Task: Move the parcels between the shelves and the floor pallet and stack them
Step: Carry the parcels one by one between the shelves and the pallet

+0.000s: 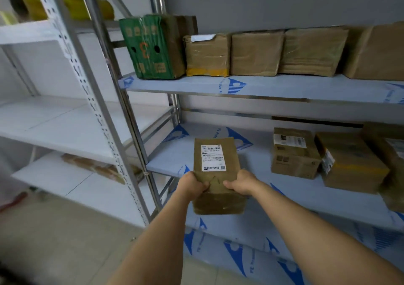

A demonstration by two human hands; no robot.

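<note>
Left hand (193, 185) and right hand (240, 183) around brown parcel (215, 175) at middle shelf (295, 188).

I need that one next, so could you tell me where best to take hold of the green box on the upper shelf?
Grip the green box by its two tall side faces, coming from the front. It stands upright at the shelf's left end; its left side is free, but a brown parcel crowds its right.

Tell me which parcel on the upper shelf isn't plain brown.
The green box at the left end of the upper shelf, printed with an orange 3. The other parcels in that row are plain brown, tape-wrapped cardboard.
</note>
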